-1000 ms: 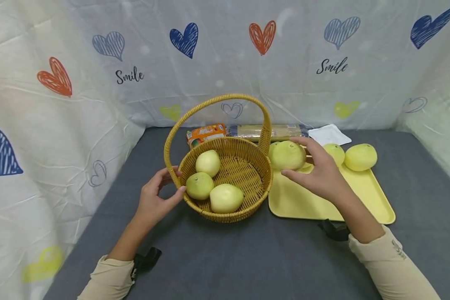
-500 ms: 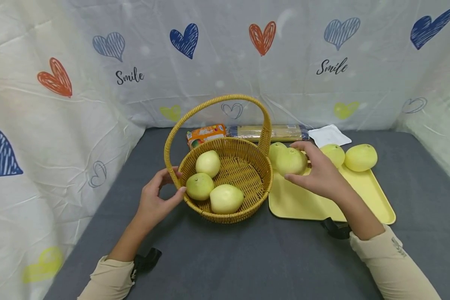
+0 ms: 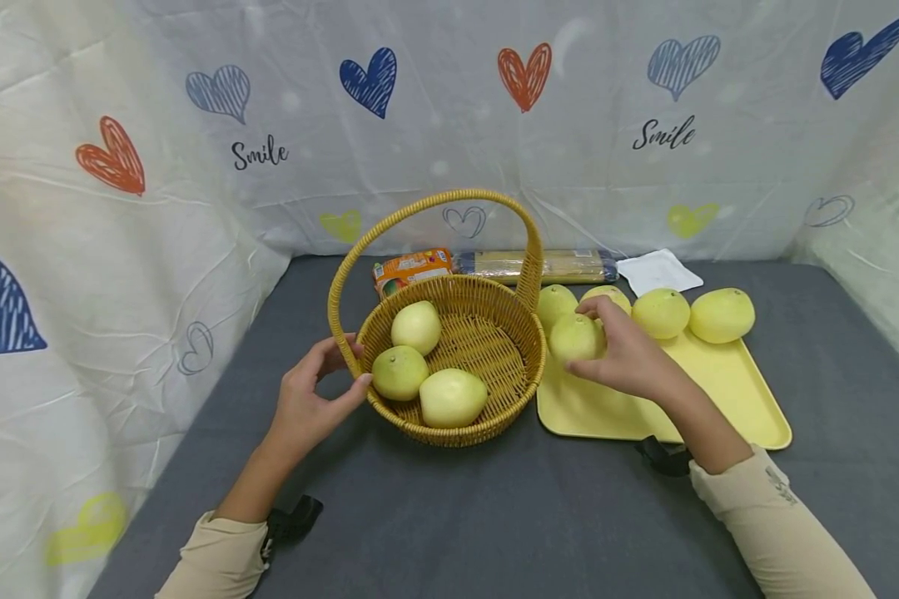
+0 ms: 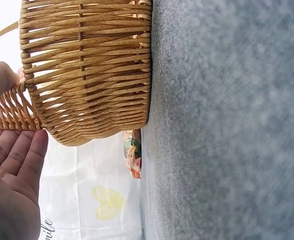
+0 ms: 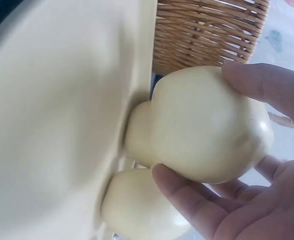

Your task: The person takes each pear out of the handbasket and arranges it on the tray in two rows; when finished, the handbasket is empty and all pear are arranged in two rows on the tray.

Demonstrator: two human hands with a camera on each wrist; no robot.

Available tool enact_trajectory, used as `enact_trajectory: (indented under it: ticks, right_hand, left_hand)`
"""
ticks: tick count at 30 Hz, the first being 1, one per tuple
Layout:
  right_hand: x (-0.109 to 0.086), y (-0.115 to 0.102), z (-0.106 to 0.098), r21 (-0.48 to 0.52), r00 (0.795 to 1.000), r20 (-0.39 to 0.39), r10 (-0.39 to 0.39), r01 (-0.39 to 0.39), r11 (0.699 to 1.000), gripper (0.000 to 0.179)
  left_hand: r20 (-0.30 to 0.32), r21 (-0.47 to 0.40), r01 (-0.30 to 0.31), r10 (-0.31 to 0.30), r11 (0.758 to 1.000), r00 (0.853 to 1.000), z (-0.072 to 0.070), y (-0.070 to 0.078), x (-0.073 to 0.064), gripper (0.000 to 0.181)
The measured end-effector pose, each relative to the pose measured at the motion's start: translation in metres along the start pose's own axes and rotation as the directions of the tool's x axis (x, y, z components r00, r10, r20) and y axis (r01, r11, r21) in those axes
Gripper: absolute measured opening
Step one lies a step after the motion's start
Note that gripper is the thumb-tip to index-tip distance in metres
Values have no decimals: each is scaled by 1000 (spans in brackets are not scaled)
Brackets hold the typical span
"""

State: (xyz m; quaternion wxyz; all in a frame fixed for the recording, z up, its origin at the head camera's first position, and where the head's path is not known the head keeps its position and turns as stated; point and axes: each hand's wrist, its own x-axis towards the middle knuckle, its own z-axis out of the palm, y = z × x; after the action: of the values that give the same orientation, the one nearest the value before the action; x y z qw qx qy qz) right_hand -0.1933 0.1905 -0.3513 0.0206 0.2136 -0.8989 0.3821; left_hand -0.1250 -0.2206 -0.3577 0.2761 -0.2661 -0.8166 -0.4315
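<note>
A woven tan basket point(image 3: 520, 399) with a tall arched handle point(image 3: 438, 196) stands upright mid-table. Inside it lie three pale yellow-green melons point(image 3: 453, 398). My left hand point(image 3: 318, 391) holds the basket at its left side, thumb and fingers on either side of the handle's base; the left wrist view shows the fingertips against the weave. To the basket's right, my right hand point(image 3: 629, 353) grips another melon point(image 5: 211, 125) between thumb and fingers over the yellow tray point(image 3: 644, 416). Several more melons point(image 3: 661, 314) line the tray's back edge. Whether the gripped melon touches the tray, I cannot tell.
Behind the basket lie an orange packet point(image 3: 414, 268) and a long clear-wrapped pack point(image 3: 562, 265) with blue ends. A white square item point(image 3: 659, 271) lies behind the tray. A heart-printed cloth point(image 3: 449, 125) hangs along the back and sides of the grey table point(image 3: 479, 516).
The right hand has brought its melon lower and nearer the front, uncovering more of the melons behind. The left hand and basket have stayed put.
</note>
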Motion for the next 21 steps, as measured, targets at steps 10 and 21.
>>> enact_trajectory:
  ticks: [10, 21]
  right_hand:
    - [1, 8, 8, -28, 999, 31, 24, -23, 999, 68]
    - [4, 15, 15, -42, 1000, 15, -1, 2, 999, 67]
  left_hand:
    - [19, -4, 34, -34, 999, 999, -1, 6, 2, 52]
    - [30, -62, 51, -50, 997, 998, -2, 6, 3, 51]
